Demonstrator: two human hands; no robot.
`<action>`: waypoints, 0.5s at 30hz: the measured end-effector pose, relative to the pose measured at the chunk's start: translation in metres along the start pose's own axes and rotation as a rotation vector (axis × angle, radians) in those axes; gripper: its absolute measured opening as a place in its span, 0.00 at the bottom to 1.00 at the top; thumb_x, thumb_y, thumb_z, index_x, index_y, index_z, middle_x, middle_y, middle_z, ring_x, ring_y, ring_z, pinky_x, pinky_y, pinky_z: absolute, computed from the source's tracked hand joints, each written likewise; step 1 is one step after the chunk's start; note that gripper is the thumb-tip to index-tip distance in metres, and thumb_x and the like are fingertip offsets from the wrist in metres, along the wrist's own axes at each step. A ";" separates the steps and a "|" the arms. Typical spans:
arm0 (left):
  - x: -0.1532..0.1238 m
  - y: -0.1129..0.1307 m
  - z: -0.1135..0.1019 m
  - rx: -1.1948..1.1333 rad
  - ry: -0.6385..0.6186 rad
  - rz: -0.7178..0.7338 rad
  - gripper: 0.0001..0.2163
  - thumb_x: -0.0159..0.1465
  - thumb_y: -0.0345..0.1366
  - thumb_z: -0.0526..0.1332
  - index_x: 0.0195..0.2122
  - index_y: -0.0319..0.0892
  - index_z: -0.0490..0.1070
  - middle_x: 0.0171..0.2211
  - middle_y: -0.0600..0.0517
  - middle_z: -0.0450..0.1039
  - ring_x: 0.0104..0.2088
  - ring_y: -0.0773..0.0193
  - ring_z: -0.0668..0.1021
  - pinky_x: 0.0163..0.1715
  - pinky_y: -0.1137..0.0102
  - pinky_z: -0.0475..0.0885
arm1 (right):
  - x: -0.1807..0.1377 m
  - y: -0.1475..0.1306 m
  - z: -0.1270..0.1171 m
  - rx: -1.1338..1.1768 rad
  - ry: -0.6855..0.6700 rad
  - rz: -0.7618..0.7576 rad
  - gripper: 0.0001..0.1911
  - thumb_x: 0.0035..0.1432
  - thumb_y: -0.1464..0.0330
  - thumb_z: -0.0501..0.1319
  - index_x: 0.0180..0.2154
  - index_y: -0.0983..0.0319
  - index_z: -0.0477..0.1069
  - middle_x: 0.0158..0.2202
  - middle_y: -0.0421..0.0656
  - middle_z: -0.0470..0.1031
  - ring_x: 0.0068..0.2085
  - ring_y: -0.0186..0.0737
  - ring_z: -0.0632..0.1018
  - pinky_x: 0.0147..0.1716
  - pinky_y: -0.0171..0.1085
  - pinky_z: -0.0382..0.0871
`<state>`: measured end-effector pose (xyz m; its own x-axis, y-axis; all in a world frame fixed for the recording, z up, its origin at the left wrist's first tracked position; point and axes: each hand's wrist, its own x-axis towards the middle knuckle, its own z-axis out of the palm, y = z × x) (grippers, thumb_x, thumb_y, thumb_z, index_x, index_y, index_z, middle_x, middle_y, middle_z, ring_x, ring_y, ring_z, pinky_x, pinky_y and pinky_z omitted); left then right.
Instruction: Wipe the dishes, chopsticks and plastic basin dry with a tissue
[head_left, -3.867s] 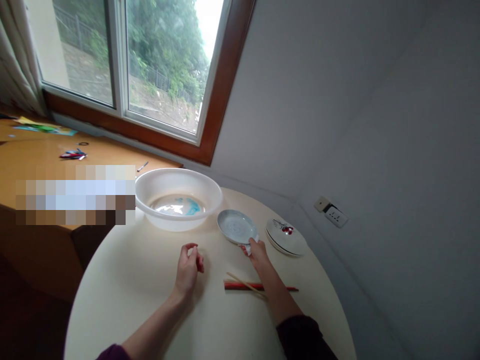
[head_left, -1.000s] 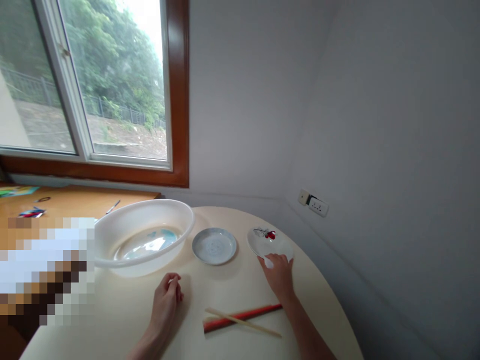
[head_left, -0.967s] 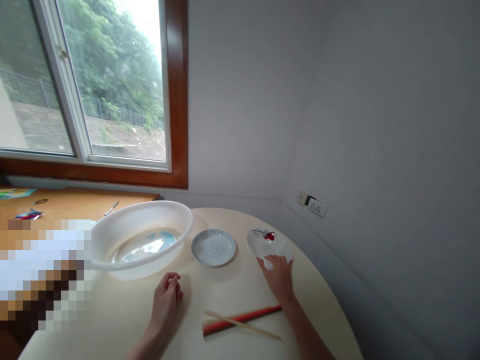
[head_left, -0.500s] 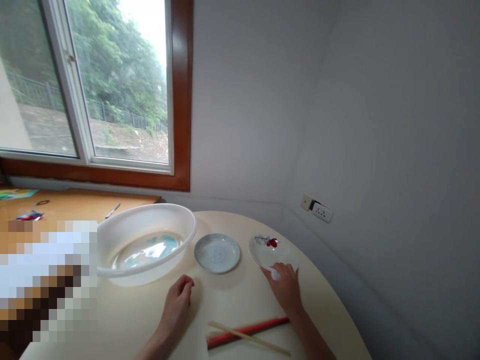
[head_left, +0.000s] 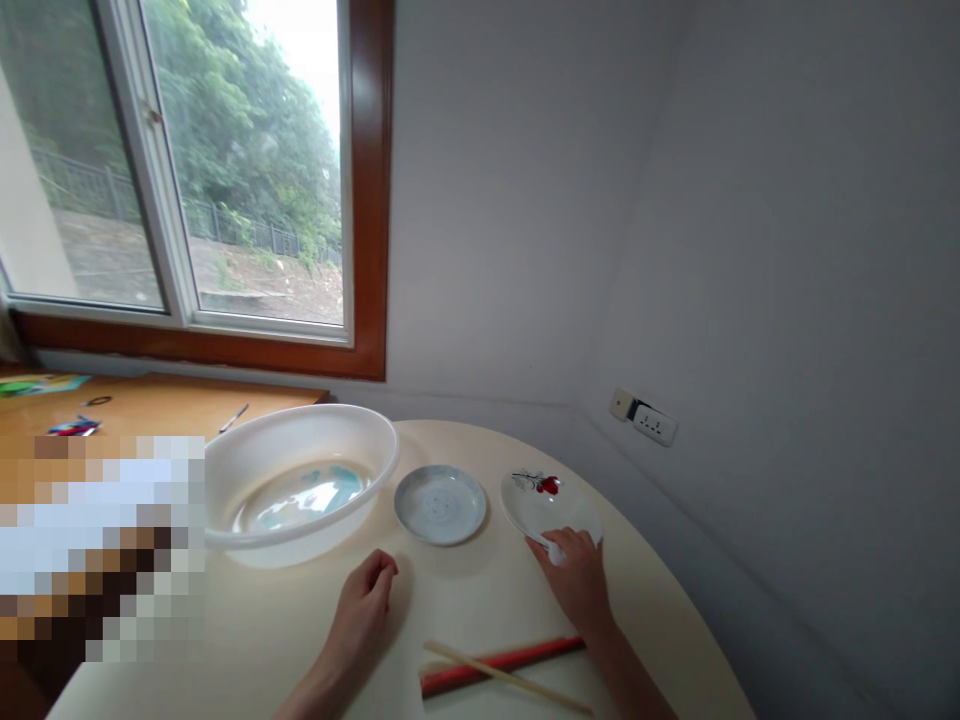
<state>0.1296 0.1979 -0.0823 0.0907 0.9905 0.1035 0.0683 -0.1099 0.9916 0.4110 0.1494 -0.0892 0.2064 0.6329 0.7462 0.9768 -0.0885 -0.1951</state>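
1. While its fingers bend over the near rim of the white dish (head_left: 541,508), the right hand (head_left: 576,575), lower right of the frame, is closed on a white wad (head_left: 556,553), thumb at the rim's left side.
2. White dish: one, red floral motif, lower right, on the round white tabletop (head_left: 420,615). Whether another lies beneath: cannot tell.
3. Left hand (head_left: 366,595): one, lower centre-left, fingers curled into a loose fist at the tabletop; no object seen in it.
4. Blue-grey plate (head_left: 440,507): one, lower centre, flat, between basin and dish, touched by neither hand.
5. Basin (head_left: 322,548): one, white, lower left, shallow liquid showing bluish patches.
6. Pale sticks (head_left: 517,683): bottom centre, lying across red sticks (head_left: 465,680); exact counts unclear.
7. Progress, as judged: handling of the white dish appears under way, not finished. Plate and sticks lie apart from the hands; whether they are dealt with or outstanding cannot be told.
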 end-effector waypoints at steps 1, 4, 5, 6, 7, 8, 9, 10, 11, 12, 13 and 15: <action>0.000 0.001 0.000 0.004 0.001 -0.001 0.08 0.47 0.42 0.55 0.18 0.43 0.62 0.12 0.60 0.56 0.16 0.68 0.61 0.18 0.73 0.56 | 0.000 0.000 0.000 0.004 -0.002 0.001 0.18 0.57 0.55 0.54 0.27 0.61 0.73 0.26 0.43 0.75 0.32 0.44 0.71 0.43 0.44 0.56; -0.002 0.005 0.001 0.022 -0.007 -0.006 0.09 0.47 0.43 0.55 0.18 0.43 0.62 0.13 0.60 0.56 0.16 0.68 0.62 0.18 0.72 0.56 | 0.000 0.000 -0.001 0.005 -0.014 0.006 0.17 0.56 0.56 0.55 0.27 0.61 0.73 0.26 0.43 0.75 0.32 0.45 0.71 0.43 0.44 0.55; -0.002 0.006 0.001 0.028 -0.011 -0.006 0.09 0.47 0.43 0.55 0.18 0.43 0.62 0.13 0.59 0.56 0.16 0.68 0.62 0.18 0.72 0.56 | 0.000 0.000 -0.001 0.004 -0.020 0.009 0.16 0.56 0.56 0.56 0.27 0.60 0.73 0.26 0.43 0.75 0.33 0.45 0.71 0.43 0.45 0.55; -0.002 0.007 0.001 0.034 -0.013 -0.005 0.09 0.47 0.43 0.54 0.18 0.43 0.62 0.13 0.59 0.56 0.16 0.67 0.62 0.18 0.72 0.56 | 0.001 0.000 -0.001 0.002 -0.025 0.012 0.16 0.56 0.57 0.56 0.27 0.60 0.73 0.26 0.43 0.75 0.33 0.45 0.71 0.43 0.44 0.55; -0.003 0.008 0.001 0.038 -0.013 -0.002 0.09 0.47 0.43 0.54 0.18 0.43 0.62 0.12 0.59 0.56 0.16 0.67 0.62 0.19 0.72 0.56 | 0.001 0.000 -0.002 0.001 -0.029 0.014 0.15 0.56 0.57 0.56 0.27 0.60 0.73 0.27 0.43 0.75 0.33 0.45 0.71 0.43 0.44 0.55; -0.003 0.009 0.001 0.041 -0.013 0.000 0.09 0.47 0.43 0.54 0.18 0.44 0.62 0.12 0.59 0.56 0.16 0.67 0.62 0.19 0.72 0.56 | 0.001 -0.001 -0.002 0.001 -0.032 0.015 0.15 0.56 0.58 0.56 0.27 0.61 0.73 0.27 0.43 0.75 0.33 0.45 0.71 0.43 0.44 0.55; -0.003 0.010 0.001 0.042 -0.013 0.001 0.09 0.47 0.43 0.54 0.18 0.44 0.62 0.13 0.59 0.56 0.17 0.67 0.62 0.19 0.72 0.56 | 0.001 -0.001 -0.002 0.001 -0.033 0.015 0.15 0.56 0.58 0.57 0.27 0.61 0.73 0.27 0.43 0.76 0.33 0.45 0.71 0.42 0.44 0.55; -0.003 0.010 0.001 0.042 -0.014 0.000 0.09 0.47 0.43 0.54 0.18 0.44 0.62 0.13 0.59 0.56 0.17 0.67 0.62 0.19 0.72 0.56 | 0.001 -0.001 -0.002 0.000 -0.033 0.013 0.14 0.56 0.58 0.57 0.27 0.61 0.73 0.27 0.43 0.76 0.33 0.45 0.71 0.42 0.44 0.55; -0.003 0.010 0.001 0.041 -0.014 -0.003 0.09 0.46 0.43 0.55 0.18 0.44 0.62 0.13 0.59 0.56 0.17 0.67 0.62 0.20 0.72 0.56 | 0.001 -0.001 -0.002 -0.002 -0.029 0.011 0.14 0.56 0.58 0.57 0.27 0.61 0.73 0.27 0.43 0.76 0.33 0.45 0.71 0.43 0.44 0.55; -0.003 0.010 0.001 0.038 -0.012 -0.007 0.09 0.46 0.43 0.55 0.18 0.44 0.62 0.13 0.59 0.56 0.17 0.67 0.62 0.19 0.72 0.56 | 0.001 -0.001 -0.002 -0.005 -0.024 0.009 0.14 0.56 0.58 0.57 0.27 0.61 0.73 0.27 0.43 0.76 0.33 0.45 0.71 0.43 0.44 0.55; -0.003 0.010 0.001 0.037 -0.011 -0.010 0.09 0.46 0.43 0.55 0.17 0.44 0.62 0.13 0.59 0.56 0.17 0.67 0.61 0.19 0.72 0.55 | 0.001 -0.001 -0.002 -0.007 -0.018 0.008 0.14 0.56 0.58 0.57 0.27 0.61 0.73 0.27 0.43 0.76 0.33 0.44 0.71 0.43 0.44 0.54; -0.003 0.008 0.001 0.039 -0.011 -0.013 0.09 0.46 0.43 0.55 0.17 0.44 0.62 0.13 0.59 0.56 0.16 0.67 0.61 0.19 0.72 0.55 | 0.001 -0.001 -0.001 -0.011 -0.010 0.008 0.15 0.56 0.58 0.57 0.27 0.61 0.73 0.27 0.43 0.76 0.33 0.44 0.71 0.44 0.44 0.54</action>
<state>0.1312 0.1944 -0.0748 0.1003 0.9909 0.0895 0.1081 -0.1002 0.9891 0.4103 0.1491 -0.0878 0.2141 0.6395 0.7384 0.9756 -0.1024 -0.1942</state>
